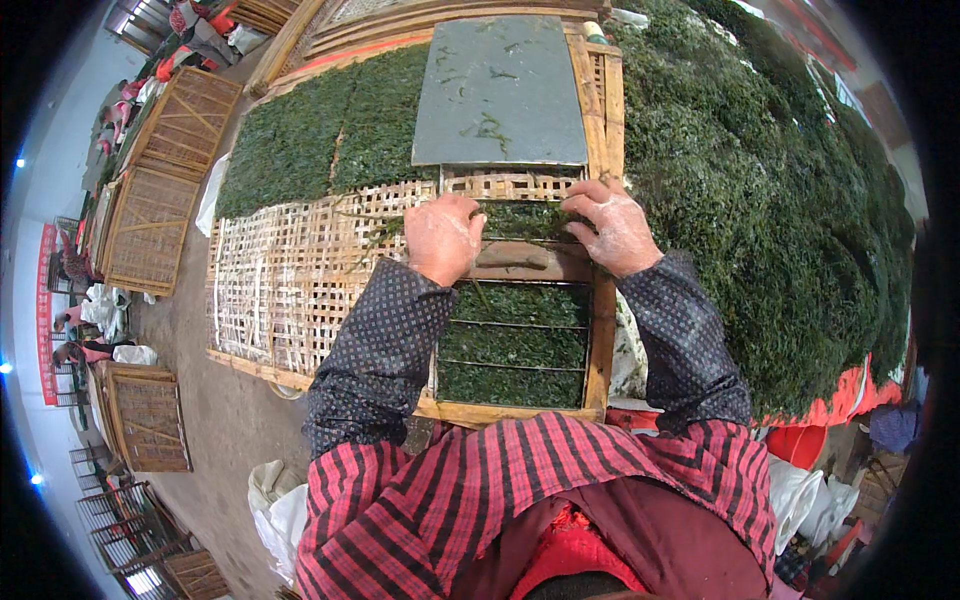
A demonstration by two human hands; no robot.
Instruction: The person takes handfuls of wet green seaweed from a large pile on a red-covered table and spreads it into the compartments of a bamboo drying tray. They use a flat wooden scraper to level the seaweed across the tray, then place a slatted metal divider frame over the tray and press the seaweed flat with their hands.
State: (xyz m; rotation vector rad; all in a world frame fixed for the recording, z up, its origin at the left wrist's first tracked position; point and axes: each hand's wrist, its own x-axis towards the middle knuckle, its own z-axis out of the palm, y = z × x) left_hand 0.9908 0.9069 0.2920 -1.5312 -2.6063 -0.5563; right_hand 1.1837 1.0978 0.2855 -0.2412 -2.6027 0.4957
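Note:
My left hand [442, 237] is curled at the left side of a strip of dark green leafy strands [514, 222], over a slatted metal frame [517, 325]. Loose strands stick out around its fingers, whose tips are partly hidden. Opposite it, my right hand [613, 228] has bent fingers at the strip's right end; whether either hand pinches any strands is unclear. Just below the strip lies a wooden bar with a raised handle [517, 258]. Packed greens [514, 346] fill the frame's nearer sections. Beyond my hands, a flat grey board [499, 90] bears scattered scraps.
The frame rests on a woven bamboo rack [300, 277], with finished-looking green sheets [300, 124] on its far part. A large heap of greens [757, 210] lies to the right. More racks [146, 225] lean at left, and people work beyond them.

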